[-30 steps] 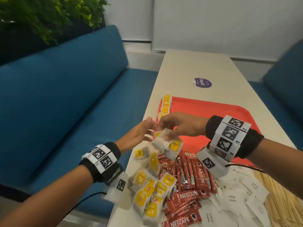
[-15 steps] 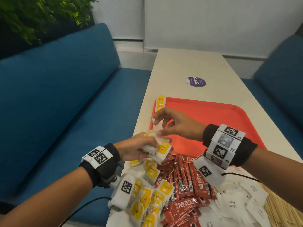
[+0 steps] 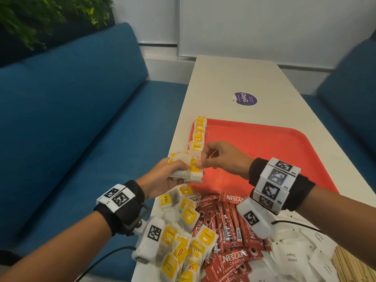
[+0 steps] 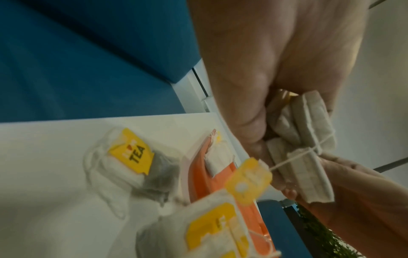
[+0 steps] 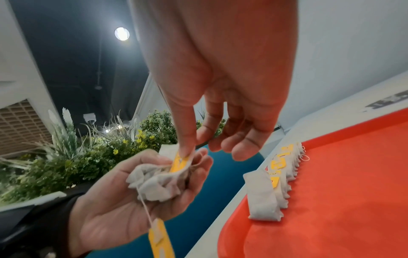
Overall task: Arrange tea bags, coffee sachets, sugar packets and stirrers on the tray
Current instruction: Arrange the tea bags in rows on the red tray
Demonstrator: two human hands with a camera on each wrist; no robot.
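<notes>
My left hand (image 3: 180,169) grips a bundle of white tea bags (image 3: 191,171) with yellow tags just off the near left corner of the red tray (image 3: 274,151). One tag (image 4: 249,181) dangles from it on a string. My right hand (image 3: 200,163) reaches across from the right, thumb and forefinger pinching a tea bag (image 5: 180,161) at the top of the bundle (image 5: 154,183). A row of tea bags (image 3: 199,133) stands along the tray's left edge (image 5: 276,185). The rest of the tray is bare.
On the white table (image 3: 223,78) nearest me lie heaps of loose tea bags (image 3: 183,231), red coffee sachets (image 3: 227,231), white sugar packets (image 3: 295,259) and wooden stirrers (image 3: 354,267). A purple sticker (image 3: 245,98) lies beyond the tray. Blue sofas flank the table.
My left hand, open beside the pile a second ago, has closed round the bundle and lifted it. The right hand passed the bundle over and now pinches one bag from it.
</notes>
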